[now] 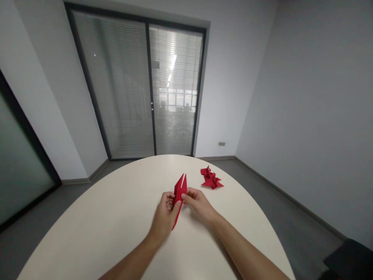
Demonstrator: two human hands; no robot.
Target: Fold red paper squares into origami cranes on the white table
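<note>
Both forearms came in from 6 o'clock over the white oval table [116, 221]. My left hand [164, 216] was curled on the lower half of a long, narrow red origami piece [180, 188], pinching it from the 9 o'clock side. My right hand [198, 202] pinched the same piece from 3 o'clock. So the two hands sat close together, both clamped on the paper between them.

The piece ran roughly along the 6-to-12 line. Its bottom tip pointed toward 6 alongside my left hand, and its top split into two sharp points aimed at 12.

Just past my right hand, around 1 o'clock, a small heap of folded red paper shapes [211, 179] lay on the table, clear of both hands. Couldn't tell how many were in it.

Way out at 12 were the sliding glass doors [145, 93] with the blinds down, plus a wall socket [222, 144] low on the wall at about 1. Some dark thing [349, 258] sat over at 4, cut off by the edge.
</note>
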